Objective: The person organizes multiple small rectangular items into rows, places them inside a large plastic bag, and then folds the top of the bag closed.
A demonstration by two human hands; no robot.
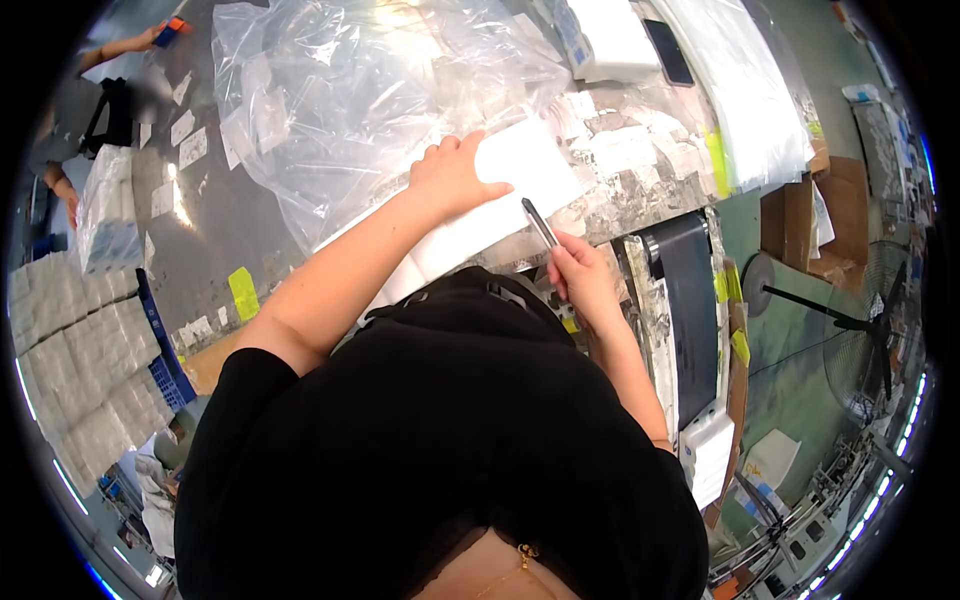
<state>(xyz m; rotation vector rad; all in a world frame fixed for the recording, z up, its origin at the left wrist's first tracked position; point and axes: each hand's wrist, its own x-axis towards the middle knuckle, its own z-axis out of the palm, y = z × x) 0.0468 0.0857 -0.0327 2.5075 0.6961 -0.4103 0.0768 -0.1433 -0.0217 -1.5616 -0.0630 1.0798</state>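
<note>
Pressing the left hand (450,175) flat on the white packet (505,195), fingers spread; right hand (580,275) clamped around the pen (538,222), which wants the packet steady just beyond its tip.

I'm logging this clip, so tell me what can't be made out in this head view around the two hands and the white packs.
- Near end of the white packs: hidden by the person's black top.
- Left hand: palm faces down on the packs, so its underside is hidden.
- Slim dark tool in the right hand: too small to tell its kind.
- Contents of the clear plastic bag: washed out by glare.
</note>
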